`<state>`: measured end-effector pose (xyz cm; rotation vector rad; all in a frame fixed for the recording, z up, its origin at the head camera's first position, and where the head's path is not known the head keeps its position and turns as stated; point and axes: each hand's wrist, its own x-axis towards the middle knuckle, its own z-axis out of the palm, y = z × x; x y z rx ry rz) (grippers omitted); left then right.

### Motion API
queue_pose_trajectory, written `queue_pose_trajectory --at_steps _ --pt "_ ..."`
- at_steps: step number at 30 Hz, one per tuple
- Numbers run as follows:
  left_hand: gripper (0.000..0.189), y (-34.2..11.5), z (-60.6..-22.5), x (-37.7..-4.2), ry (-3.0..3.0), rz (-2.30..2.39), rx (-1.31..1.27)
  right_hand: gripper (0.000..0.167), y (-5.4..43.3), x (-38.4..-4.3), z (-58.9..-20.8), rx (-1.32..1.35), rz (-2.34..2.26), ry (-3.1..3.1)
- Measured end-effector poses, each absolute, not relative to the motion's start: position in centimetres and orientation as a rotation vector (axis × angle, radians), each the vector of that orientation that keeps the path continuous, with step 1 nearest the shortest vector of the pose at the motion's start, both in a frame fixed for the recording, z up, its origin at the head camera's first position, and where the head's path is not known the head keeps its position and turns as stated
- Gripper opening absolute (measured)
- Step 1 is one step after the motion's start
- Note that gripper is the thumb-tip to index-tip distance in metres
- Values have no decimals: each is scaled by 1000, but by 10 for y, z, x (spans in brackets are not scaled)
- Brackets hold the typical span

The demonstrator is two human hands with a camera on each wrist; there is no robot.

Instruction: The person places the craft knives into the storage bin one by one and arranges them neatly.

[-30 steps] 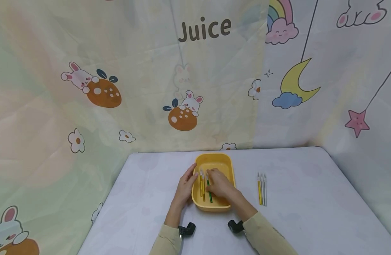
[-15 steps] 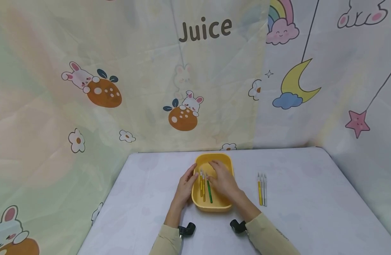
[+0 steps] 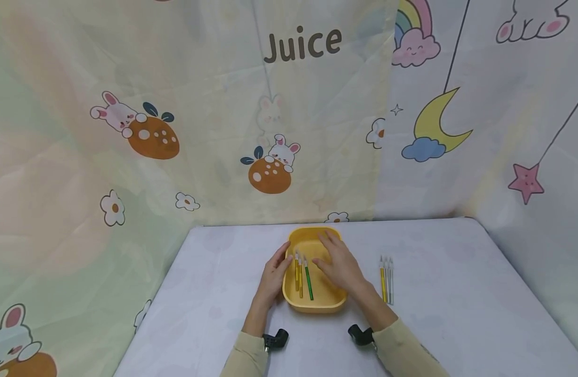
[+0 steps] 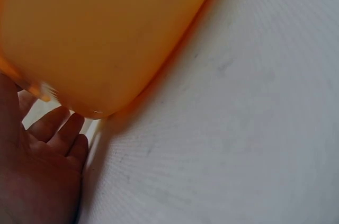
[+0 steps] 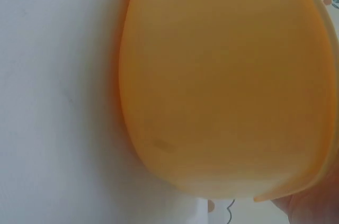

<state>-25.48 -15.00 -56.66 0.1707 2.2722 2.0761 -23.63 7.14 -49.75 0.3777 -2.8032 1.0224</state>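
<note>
Yellow tray [image 3: 328, 296] on white table [image 3: 213, 293], cartoon-printed cloth [image 3: 209, 115] behind; left grip [image 3: 272, 273] clamped on tray, right grip [image 3: 342, 268] apart.

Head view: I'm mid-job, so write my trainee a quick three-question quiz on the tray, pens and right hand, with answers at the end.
1. How many pens lie on the white table, to the right of the yellow tray?
2. True or false: the right hand is gripping a pen.
3. Which colour is the pen in the tray nearest the right hand? A) blue B) green C) red

Key:
1. Three.
2. False; its fingers are spread and hold nothing.
3. B, the green pen.
</note>
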Motion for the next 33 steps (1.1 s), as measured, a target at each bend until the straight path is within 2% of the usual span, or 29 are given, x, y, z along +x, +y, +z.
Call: queue_pose_trajectory --at_steps 7,20,33 --pt "47 -150 -567 -255 2287 2066 154 72 82 -235 -498 351 1072 -2755" --pt "47 -149 -566 -254 2313 2071 153 79 106 -234 -503 191 1101 -2785" --pt "47 -149 -569 -257 2321 2071 157 76 139 -242 -505 121 1158 -2761"
